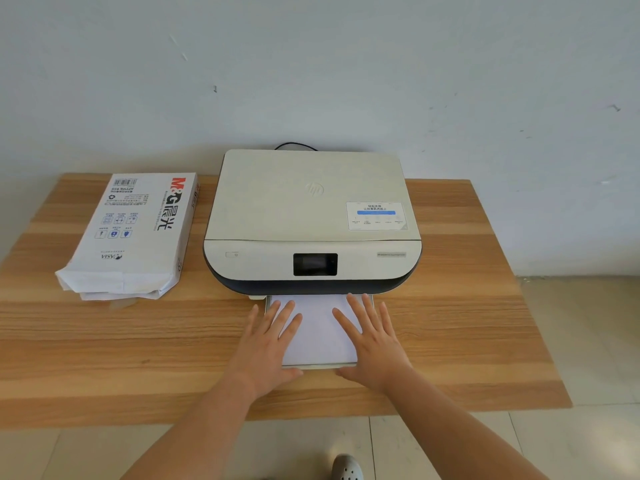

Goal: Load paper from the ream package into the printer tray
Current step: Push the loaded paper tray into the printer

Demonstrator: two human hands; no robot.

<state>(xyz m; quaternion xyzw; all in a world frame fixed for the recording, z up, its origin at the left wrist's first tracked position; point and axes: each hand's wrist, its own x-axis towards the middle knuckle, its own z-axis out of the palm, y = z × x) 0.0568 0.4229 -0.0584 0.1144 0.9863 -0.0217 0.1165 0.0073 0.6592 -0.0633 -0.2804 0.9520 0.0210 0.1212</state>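
Observation:
A cream printer (308,216) with a dark base stands at the back middle of the wooden table. Its paper tray (318,366) is pulled out toward me, and a stack of white paper (317,329) lies in it. My left hand (268,344) rests flat on the paper's left side, fingers spread. On the paper's right side my right hand (372,341) lies flat the same way. The white ream package (133,233) lies to the left of the printer, its near end torn open with sheets showing.
The wooden table (104,348) runs from left to right, with its front edge just below my wrists. A black cable (296,145) loops behind the printer by the wall. My shoe (347,467) shows on the tiled floor below.

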